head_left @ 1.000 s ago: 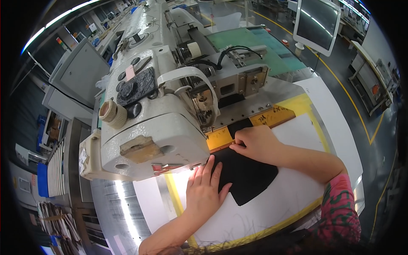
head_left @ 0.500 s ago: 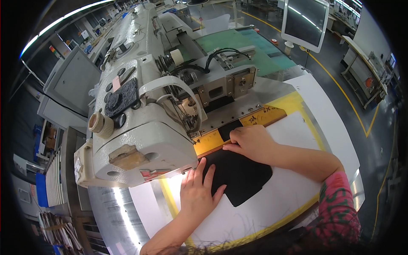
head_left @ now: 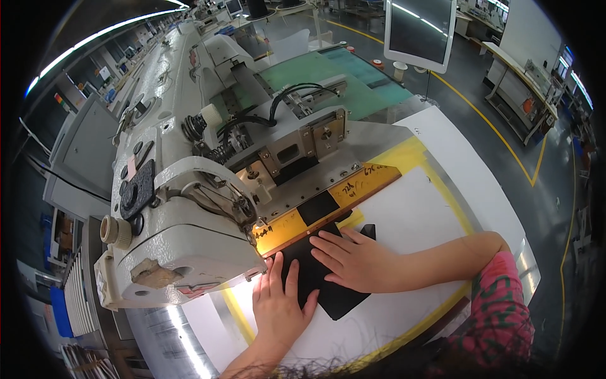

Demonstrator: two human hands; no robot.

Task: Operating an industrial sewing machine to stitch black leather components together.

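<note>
A black fabric piece (head_left: 338,304) lies on the white work surface, its far edge against the amber clamp plate (head_left: 353,193) of a sewing machine (head_left: 189,237). Flat on the fabric's left side, close below the machine head, rests my left hand (head_left: 278,309), fingers apart. My right hand (head_left: 358,260) presses over the fabric's right side with its fingers stretched out, hiding part of it. A dark corner sticks out beyond that hand, by the plate. Neither hand grips anything.
Yellow tape (head_left: 435,180) borders the white sheet. A grey cabinet (head_left: 82,155) stands left of the machine. Behind it is a green tabletop (head_left: 315,76), and a monitor (head_left: 420,31) stands at the back right. Thread spools (head_left: 399,69) sit near the monitor.
My right hand has come off the clamp plate's edge, where its fingers were curled, and now lies spread on the fabric. The left hand stays nearly in place. The whole view has shifted.
</note>
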